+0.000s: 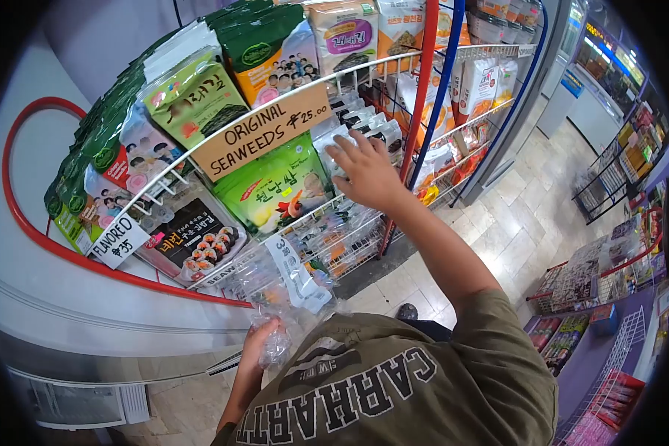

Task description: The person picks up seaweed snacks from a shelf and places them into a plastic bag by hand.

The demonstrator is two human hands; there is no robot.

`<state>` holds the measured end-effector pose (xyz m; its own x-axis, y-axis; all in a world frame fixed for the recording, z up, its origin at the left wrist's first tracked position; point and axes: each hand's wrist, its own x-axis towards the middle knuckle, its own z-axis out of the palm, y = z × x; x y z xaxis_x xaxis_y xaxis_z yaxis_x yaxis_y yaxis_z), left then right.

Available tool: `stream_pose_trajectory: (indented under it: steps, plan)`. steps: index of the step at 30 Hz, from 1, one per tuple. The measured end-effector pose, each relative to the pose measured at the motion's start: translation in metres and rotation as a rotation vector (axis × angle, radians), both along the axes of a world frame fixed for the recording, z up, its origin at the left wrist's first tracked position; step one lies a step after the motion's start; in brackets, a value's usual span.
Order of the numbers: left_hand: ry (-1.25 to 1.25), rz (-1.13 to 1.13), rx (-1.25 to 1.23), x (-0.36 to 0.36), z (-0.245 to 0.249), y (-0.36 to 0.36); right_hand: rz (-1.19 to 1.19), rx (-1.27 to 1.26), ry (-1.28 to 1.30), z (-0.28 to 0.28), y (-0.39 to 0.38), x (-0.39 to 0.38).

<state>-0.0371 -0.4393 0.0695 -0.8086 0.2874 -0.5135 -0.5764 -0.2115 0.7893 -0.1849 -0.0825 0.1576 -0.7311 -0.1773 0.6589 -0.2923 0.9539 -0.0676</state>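
Olive shirt (pixel 334 386) nearest us; our left hand (pixel 256 343) grips crumpled clear plastic (pixel 276 348), probably light and slippery, best held by its folds. Our right hand (pixel 370 175), fingers loosely spread, is over clear packs (pixel 385 129) in the wire rack (pixel 426 59).

The wire rack (pixel 357 72) here curves in tiers. Seaweed packs (pixel 197 100) crowd the top; below, a green pack (pixel 275 186) sits between a black pack (pixel 197 239) and small clear packs (pixel 385 132), with more plastic-wrapped packs (pixel 349 241) lower down.
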Motion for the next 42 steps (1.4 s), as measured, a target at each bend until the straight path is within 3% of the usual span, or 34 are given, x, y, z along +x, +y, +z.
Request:
stream_pose_trajectory:
  steps: [1, 5, 10, 14, 16, 18, 20, 21, 23, 24, 26, 28, 29, 30, 31, 32, 33, 34, 36, 37, 38, 40, 41, 42]
  plan:
    - [-0.003, -0.003, -0.008, 0.000, 0.004, 0.003, -0.045, 0.117, 0.025, -0.008, -0.003, -0.004]
    - [0.000, 0.000, -0.041, 0.004, 0.000, 0.014, -0.149, 0.130, 0.023, -0.013, 0.000, -0.028]
    - [-0.003, 0.044, -0.053, 0.011, 0.011, 0.036, -0.089, 0.147, -0.088, -0.011, 0.006, -0.028]
    - [0.008, 0.111, -0.057, 0.019, 0.008, 0.055, -0.047, 0.115, 0.003, -0.006, 0.010, -0.009]
    - [0.055, 0.158, -0.137, 0.025, 0.007, 0.068, 0.130, 0.007, 0.079, -0.002, 0.002, 0.019]
    - [0.115, 0.236, -0.200, 0.028, 0.010, 0.086, 0.666, -0.239, -0.084, -0.008, 0.006, 0.056]
    - [0.353, 0.024, -0.740, 0.034, 0.018, 0.106, 0.876, -0.295, -0.137, 0.001, 0.014, 0.098]
    - [0.347, -0.050, -0.890, 0.037, 0.039, 0.126, 1.008, -0.257, -0.248, 0.001, 0.022, 0.109]
    - [0.289, 0.004, -0.724, 0.041, 0.036, 0.151, 1.213, -0.166, -0.374, 0.004, 0.041, 0.120]
    - [0.265, -0.025, -0.570, 0.045, 0.036, 0.161, 1.195, -0.136, -0.430, 0.007, 0.050, 0.122]
    - [0.252, 0.015, -0.555, 0.048, 0.053, 0.194, 1.233, -0.078, -0.477, 0.003, 0.062, 0.125]
    - [0.384, -0.062, -0.374, 0.048, 0.080, 0.224, 1.083, -0.104, -0.621, -0.015, 0.069, 0.125]
    - [0.397, -0.011, -0.386, 0.048, 0.093, 0.236, 1.119, -0.195, -0.796, -0.026, 0.068, 0.124]
    - [0.616, -0.049, -0.476, 0.049, 0.106, 0.246, 1.161, -0.170, -0.786, -0.032, 0.068, 0.127]
    - [0.829, -0.097, -0.571, 0.049, 0.115, 0.253, 1.281, -0.404, -0.933, -0.037, 0.066, 0.131]
    - [0.832, -0.065, -0.587, 0.049, 0.120, 0.257, 1.381, -0.648, -1.086, -0.039, 0.064, 0.133]
    - [0.974, 0.005, -0.601, 0.049, 0.123, 0.261, 1.427, -0.577, -0.905, -0.038, 0.060, 0.137]
    - [1.115, 0.068, -0.615, 0.049, 0.127, 0.264, 1.448, -0.568, -0.907, -0.030, 0.060, 0.135]
    - [1.109, 0.166, -0.620, 0.053, 0.147, 0.276, 1.613, -0.710, -0.978, -0.001, 0.058, 0.127]
    - [1.265, 0.241, -0.723, 0.054, 0.152, 0.281, 1.680, -0.733, -1.155, 0.014, 0.061, 0.124]
    - [1.415, 0.316, -0.825, 0.055, 0.155, 0.284, 1.692, -0.727, -1.160, 0.016, 0.062, 0.120]
    - [1.557, 0.367, -0.965, 0.051, 0.153, 0.284, 1.973, -0.820, -1.152, 0.018, 0.063, 0.114]
    - [1.700, 0.405, -1.102, 0.049, 0.152, 0.284, 1.893, -1.027, -1.319, 0.027, 0.068, 0.127]
    - [1.699, 0.421, -1.115, 0.048, 0.152, 0.287, 1.906, -1.010, -1.327, 0.028, 0.067, 0.126]
